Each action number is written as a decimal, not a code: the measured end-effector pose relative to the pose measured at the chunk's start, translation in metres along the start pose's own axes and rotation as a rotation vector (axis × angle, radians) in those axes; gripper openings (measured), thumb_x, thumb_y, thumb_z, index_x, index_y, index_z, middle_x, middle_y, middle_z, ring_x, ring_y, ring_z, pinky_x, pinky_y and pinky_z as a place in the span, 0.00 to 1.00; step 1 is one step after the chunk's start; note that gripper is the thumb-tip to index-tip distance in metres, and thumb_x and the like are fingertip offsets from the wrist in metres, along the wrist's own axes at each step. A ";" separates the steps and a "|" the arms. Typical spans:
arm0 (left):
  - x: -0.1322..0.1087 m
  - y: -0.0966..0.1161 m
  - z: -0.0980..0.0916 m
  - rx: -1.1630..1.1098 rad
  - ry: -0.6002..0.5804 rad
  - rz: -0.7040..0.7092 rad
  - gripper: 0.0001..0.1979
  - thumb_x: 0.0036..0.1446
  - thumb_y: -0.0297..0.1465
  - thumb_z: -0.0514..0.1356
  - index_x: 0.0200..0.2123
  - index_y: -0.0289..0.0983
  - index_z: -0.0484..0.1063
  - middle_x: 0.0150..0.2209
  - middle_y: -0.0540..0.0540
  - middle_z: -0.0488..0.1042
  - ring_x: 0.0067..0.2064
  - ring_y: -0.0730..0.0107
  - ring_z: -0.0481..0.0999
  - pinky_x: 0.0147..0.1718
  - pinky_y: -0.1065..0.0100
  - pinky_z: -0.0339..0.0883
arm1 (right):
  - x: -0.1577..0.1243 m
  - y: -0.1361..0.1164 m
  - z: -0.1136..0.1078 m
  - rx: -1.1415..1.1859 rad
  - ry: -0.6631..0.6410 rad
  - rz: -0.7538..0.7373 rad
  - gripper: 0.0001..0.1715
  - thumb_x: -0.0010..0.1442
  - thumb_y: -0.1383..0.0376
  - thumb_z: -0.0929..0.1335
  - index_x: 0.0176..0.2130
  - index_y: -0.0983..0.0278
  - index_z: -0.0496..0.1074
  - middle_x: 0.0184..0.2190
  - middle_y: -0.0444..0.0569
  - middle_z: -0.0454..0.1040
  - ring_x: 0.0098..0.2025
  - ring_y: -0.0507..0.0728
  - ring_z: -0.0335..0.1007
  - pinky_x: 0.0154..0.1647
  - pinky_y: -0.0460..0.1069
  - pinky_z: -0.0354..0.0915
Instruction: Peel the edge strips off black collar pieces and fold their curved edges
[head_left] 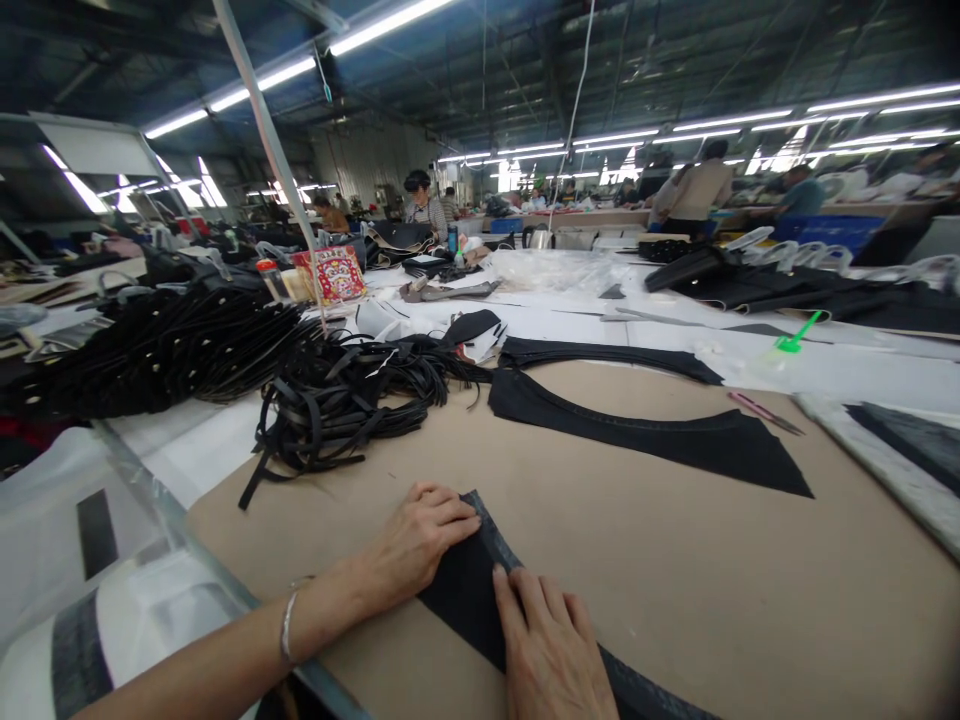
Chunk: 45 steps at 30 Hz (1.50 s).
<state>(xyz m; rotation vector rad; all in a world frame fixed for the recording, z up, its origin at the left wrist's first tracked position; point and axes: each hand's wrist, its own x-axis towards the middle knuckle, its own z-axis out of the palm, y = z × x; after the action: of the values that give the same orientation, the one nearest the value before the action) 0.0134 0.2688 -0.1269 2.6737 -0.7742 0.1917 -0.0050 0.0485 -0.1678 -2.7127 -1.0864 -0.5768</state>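
Observation:
A curved black fabric piece (469,600) with a greyish strip along its far edge lies on the tan board (697,600). My left hand (424,535) rests on its upper left end, fingertips on the strip, with a bracelet at the wrist. Lower down the same piece, my right hand (551,640) lies with its fingers on the fabric near the strip. Neither hand lifts the piece. Beyond the hands are two more curved black pieces, a wide one (645,430) and a narrower one (600,352) behind it.
Tangled black strips (330,410) lie at the board's back left, beside stacked black pieces (187,345). Small pink-handled snips (765,412) are on the right, near a green-tipped container (791,350) and a pale slab (862,455). A thin pole (274,150) rises at the left. People work in the background.

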 end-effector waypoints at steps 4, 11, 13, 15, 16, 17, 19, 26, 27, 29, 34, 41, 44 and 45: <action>0.013 0.001 -0.012 -0.063 0.034 -0.118 0.14 0.63 0.24 0.51 0.42 0.41 0.74 0.44 0.47 0.75 0.49 0.65 0.69 0.51 0.60 0.53 | 0.012 0.002 -0.010 0.081 -0.011 0.096 0.25 0.55 0.73 0.63 0.52 0.61 0.70 0.46 0.52 0.73 0.43 0.60 0.68 0.41 0.53 0.61; 0.050 -0.015 -0.036 -0.103 -0.144 -0.082 0.25 0.52 0.18 0.54 0.51 0.43 0.69 0.50 0.48 0.73 0.54 0.64 0.66 0.55 0.60 0.50 | 0.054 -0.004 -0.019 0.164 -0.144 0.350 0.22 0.62 0.66 0.64 0.55 0.68 0.65 0.44 0.56 0.73 0.45 0.64 0.68 0.44 0.58 0.61; 0.058 -0.018 -0.039 -0.082 -0.275 -0.043 0.23 0.51 0.19 0.56 0.49 0.43 0.71 0.47 0.48 0.74 0.52 0.62 0.67 0.53 0.60 0.51 | 0.064 -0.006 -0.018 0.193 -0.178 0.396 0.18 0.61 0.66 0.65 0.51 0.67 0.68 0.42 0.56 0.74 0.45 0.64 0.68 0.44 0.58 0.61; 0.064 -0.020 -0.041 -0.073 -0.360 -0.008 0.18 0.50 0.22 0.60 0.45 0.42 0.73 0.43 0.48 0.75 0.50 0.61 0.68 0.52 0.60 0.51 | 0.071 -0.007 -0.018 0.224 -0.203 0.443 0.13 0.59 0.67 0.67 0.45 0.65 0.70 0.40 0.54 0.74 0.44 0.64 0.68 0.43 0.56 0.61; 0.067 -0.021 -0.041 -0.073 -0.378 0.007 0.15 0.50 0.23 0.61 0.42 0.42 0.74 0.41 0.49 0.75 0.49 0.61 0.68 0.52 0.60 0.51 | 0.074 -0.007 -0.018 0.239 -0.214 0.457 0.11 0.58 0.68 0.68 0.43 0.65 0.71 0.39 0.52 0.75 0.43 0.64 0.69 0.42 0.56 0.61; 0.069 -0.021 -0.040 -0.074 -0.382 0.018 0.13 0.50 0.25 0.63 0.40 0.42 0.75 0.39 0.49 0.75 0.48 0.61 0.69 0.52 0.59 0.50 | 0.076 -0.006 -0.018 0.251 -0.222 0.465 0.09 0.57 0.68 0.68 0.41 0.64 0.71 0.37 0.51 0.75 0.42 0.63 0.69 0.41 0.55 0.61; 0.072 -0.023 -0.037 -0.072 -0.388 0.036 0.09 0.50 0.25 0.64 0.35 0.42 0.76 0.37 0.50 0.75 0.47 0.61 0.69 0.52 0.59 0.49 | 0.079 -0.006 -0.018 0.263 -0.229 0.459 0.07 0.56 0.69 0.68 0.38 0.64 0.71 0.34 0.50 0.75 0.40 0.63 0.70 0.39 0.54 0.61; 0.066 -0.031 -0.031 -0.087 -0.330 0.071 0.10 0.52 0.22 0.62 0.33 0.44 0.78 0.35 0.50 0.77 0.46 0.65 0.70 0.53 0.60 0.47 | 0.076 -0.006 -0.014 0.304 -0.203 0.426 0.08 0.57 0.73 0.66 0.36 0.63 0.72 0.34 0.49 0.74 0.39 0.58 0.70 0.38 0.50 0.63; 0.064 -0.031 -0.031 -0.087 -0.316 0.077 0.11 0.53 0.22 0.61 0.34 0.44 0.78 0.36 0.50 0.77 0.46 0.65 0.70 0.54 0.60 0.47 | 0.075 -0.007 -0.013 0.310 -0.197 0.422 0.09 0.57 0.74 0.65 0.37 0.63 0.72 0.34 0.49 0.74 0.39 0.57 0.71 0.38 0.49 0.63; 0.059 -0.031 -0.032 -0.086 -0.291 0.088 0.12 0.56 0.22 0.59 0.35 0.45 0.78 0.36 0.50 0.78 0.47 0.65 0.70 0.56 0.58 0.44 | 0.071 -0.008 -0.011 0.322 -0.171 0.409 0.11 0.57 0.74 0.64 0.38 0.62 0.72 0.35 0.48 0.73 0.38 0.56 0.71 0.38 0.48 0.64; 0.050 -0.034 -0.032 -0.033 -0.232 0.185 0.15 0.60 0.23 0.54 0.40 0.47 0.77 0.38 0.49 0.78 0.50 0.65 0.69 0.58 0.57 0.42 | 0.060 -0.011 -0.005 0.363 -0.091 0.357 0.15 0.58 0.77 0.61 0.40 0.63 0.72 0.35 0.49 0.71 0.38 0.57 0.70 0.39 0.48 0.65; 0.042 -0.037 -0.035 0.090 -0.259 0.288 0.19 0.61 0.20 0.52 0.47 0.47 0.73 0.43 0.50 0.78 0.57 0.65 0.65 0.61 0.55 0.37 | 0.051 -0.012 -0.006 0.330 -0.092 0.259 0.26 0.53 0.83 0.58 0.44 0.65 0.73 0.38 0.51 0.70 0.40 0.58 0.67 0.44 0.49 0.66; 0.036 -0.037 -0.036 0.108 -0.252 0.312 0.19 0.62 0.20 0.52 0.49 0.46 0.71 0.46 0.49 0.77 0.61 0.64 0.62 0.62 0.54 0.34 | 0.047 -0.012 -0.004 0.298 -0.106 0.225 0.27 0.54 0.83 0.58 0.47 0.66 0.72 0.39 0.51 0.70 0.41 0.58 0.66 0.46 0.50 0.66; 0.034 -0.038 -0.036 0.107 -0.245 0.314 0.19 0.63 0.21 0.51 0.50 0.47 0.71 0.48 0.49 0.77 0.62 0.64 0.61 0.63 0.54 0.34 | 0.046 -0.012 -0.003 0.287 -0.108 0.217 0.27 0.54 0.83 0.58 0.47 0.66 0.72 0.40 0.51 0.70 0.42 0.58 0.66 0.46 0.50 0.66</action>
<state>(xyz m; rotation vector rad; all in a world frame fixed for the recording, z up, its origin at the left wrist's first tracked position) 0.0616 0.2950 -0.0966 2.6920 -1.2951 -0.0207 0.0163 0.0852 -0.1458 -2.5835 -0.8096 -0.2235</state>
